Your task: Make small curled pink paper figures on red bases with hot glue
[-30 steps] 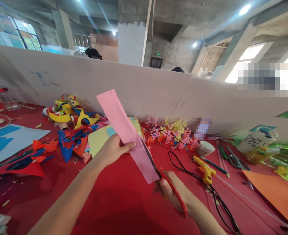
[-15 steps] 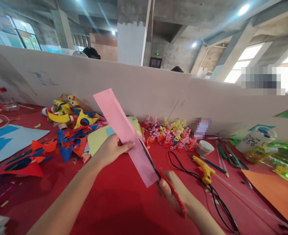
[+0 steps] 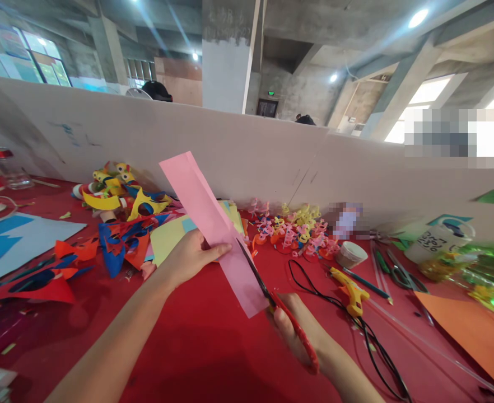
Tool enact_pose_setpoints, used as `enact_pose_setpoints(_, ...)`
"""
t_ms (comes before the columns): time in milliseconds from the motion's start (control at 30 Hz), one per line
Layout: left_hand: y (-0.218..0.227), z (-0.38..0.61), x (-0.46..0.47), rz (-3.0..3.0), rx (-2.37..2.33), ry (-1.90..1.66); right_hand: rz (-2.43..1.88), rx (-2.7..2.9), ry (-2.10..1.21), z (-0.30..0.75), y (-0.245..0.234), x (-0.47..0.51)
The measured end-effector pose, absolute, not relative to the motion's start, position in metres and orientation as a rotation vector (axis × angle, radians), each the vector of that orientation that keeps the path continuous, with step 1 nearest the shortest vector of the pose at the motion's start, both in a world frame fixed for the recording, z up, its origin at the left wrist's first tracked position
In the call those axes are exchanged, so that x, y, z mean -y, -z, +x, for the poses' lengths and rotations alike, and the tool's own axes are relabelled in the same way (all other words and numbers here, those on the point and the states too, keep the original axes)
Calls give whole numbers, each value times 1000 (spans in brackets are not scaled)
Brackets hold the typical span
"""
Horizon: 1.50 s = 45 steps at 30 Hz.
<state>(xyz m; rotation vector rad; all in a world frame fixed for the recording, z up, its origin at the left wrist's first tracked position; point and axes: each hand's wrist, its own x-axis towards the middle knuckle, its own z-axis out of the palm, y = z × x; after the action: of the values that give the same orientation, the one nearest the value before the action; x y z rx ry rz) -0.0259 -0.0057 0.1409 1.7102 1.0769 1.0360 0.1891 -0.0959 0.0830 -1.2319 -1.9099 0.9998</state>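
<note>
Head camera, looking down at a busy craft spot: the left hand (image 3: 192,254) is closed on a pink paper strip (image 3: 207,224), thumb across its front about midway, and the strip stands tilted above the red surface (image 3: 213,358), top end leaning away to the left. At the strip's right edge sit the red-handled scissors (image 3: 280,305), dark blades lying along that edge and running up toward the left thumb. The right hand (image 3: 310,333) grips the scissor handles, fingers through the loops, just below the strip's lower corner.

Right of the strip, a yellow glue gun (image 3: 350,288) lies flat, its black cord (image 3: 314,285) looping between gun and strip. Just beyond the gun from the strip is a roll of tape (image 3: 351,253). Behind the strip's right side there's a heap of pink and yellow paper curls (image 3: 293,226). Far right of the strip, an orange sheet (image 3: 474,330). Directly behind the strip lies a pale yellow sheet (image 3: 167,238), and left of the strip is a scatter of blue, red and yellow cut-outs (image 3: 123,238). A grey partition (image 3: 272,157) stands beyond the strip.
</note>
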Motion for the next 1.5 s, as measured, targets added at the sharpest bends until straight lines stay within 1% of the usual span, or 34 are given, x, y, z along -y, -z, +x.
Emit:
enact_pose_setpoints(467, -139, -28, 3, 1695, -1061, -1018, -1284, 1898, -957, 189, -84, 93)
enact_pose_setpoints(567, -140, -27, 2, 1613, -1036, -1072, -1315, 1889, -944, 189, -84, 92)
enact_pose_setpoints(700, -141, -27, 1, 1534, -1011, -1147, -1265, 1924, -1017, 192, -81, 92)
enact_pose_setpoints(800, -140, -26, 0, 1552, -1040, -1116, -1201, 1969, -1001, 194, -81, 94)
enact_pose_setpoints(1033, -137, -21, 3, 1688, -1023, -1014, -1215, 1997, -957, 195, -96, 99)
enact_pose_setpoints(1300, -134, -24, 2, 1720, -1043, -1039, -1282, 2019, -893, 194, -103, 105)
enact_pose_setpoints(1500, -133, -20, 5, 1777, -1020, -987, -1293, 2013, -842, 192, -108, 104)
